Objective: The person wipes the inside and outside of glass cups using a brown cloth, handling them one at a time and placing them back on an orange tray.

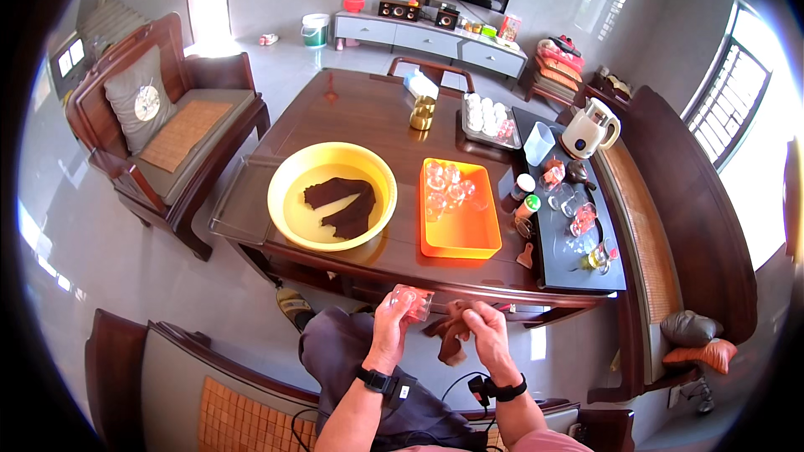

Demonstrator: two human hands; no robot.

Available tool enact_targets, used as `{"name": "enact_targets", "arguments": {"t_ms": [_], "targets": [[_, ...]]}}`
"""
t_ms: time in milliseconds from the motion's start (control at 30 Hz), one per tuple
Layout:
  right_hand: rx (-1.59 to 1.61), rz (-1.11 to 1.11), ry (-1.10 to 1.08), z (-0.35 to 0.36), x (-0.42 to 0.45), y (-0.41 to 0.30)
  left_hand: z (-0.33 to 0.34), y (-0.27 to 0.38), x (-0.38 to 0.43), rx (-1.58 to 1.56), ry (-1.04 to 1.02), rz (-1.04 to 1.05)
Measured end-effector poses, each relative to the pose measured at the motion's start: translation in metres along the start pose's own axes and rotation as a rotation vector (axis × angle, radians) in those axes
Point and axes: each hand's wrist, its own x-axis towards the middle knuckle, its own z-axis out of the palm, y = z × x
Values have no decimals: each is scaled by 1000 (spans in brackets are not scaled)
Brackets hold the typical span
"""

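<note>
Just off the table's near edge, my left hand (391, 326) grips a small clear glass cup (412, 302) with a reddish tint. My right hand (490, 331) pinches a bunched brown cloth (450, 334), whose loose end hangs down. Cup and cloth are a little apart. Beyond them on the dark wooden table (377, 114) stands an orange plastic tray (461, 235) with several clear glass cups (447, 183) grouped toward its far side. To its left is a yellow basin (276, 201) of water, with a dark cloth (348, 204) lying in it.
A black tea tray (556, 257) on the right holds an electric kettle (590, 129), glass cups and a teapot (579, 173). Two small capped containers (526, 201) stand beside it. Farther back are a metal tray (487, 138) of white cups and a gold canister (422, 114).
</note>
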Motion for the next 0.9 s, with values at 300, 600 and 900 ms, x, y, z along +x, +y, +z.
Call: {"name": "enact_targets", "arguments": {"t_ms": [300, 600, 900], "targets": [[-640, -346, -231, 20, 0, -1, -1, 3, -6, -110, -137, -175], [-1210, -435, -336, 30, 2, -3, -7, -4, 0, 72, -159, -124], [-532, -54, -299, 29, 4, 4, 1, -2, -7, 130, -85, 27]]}}
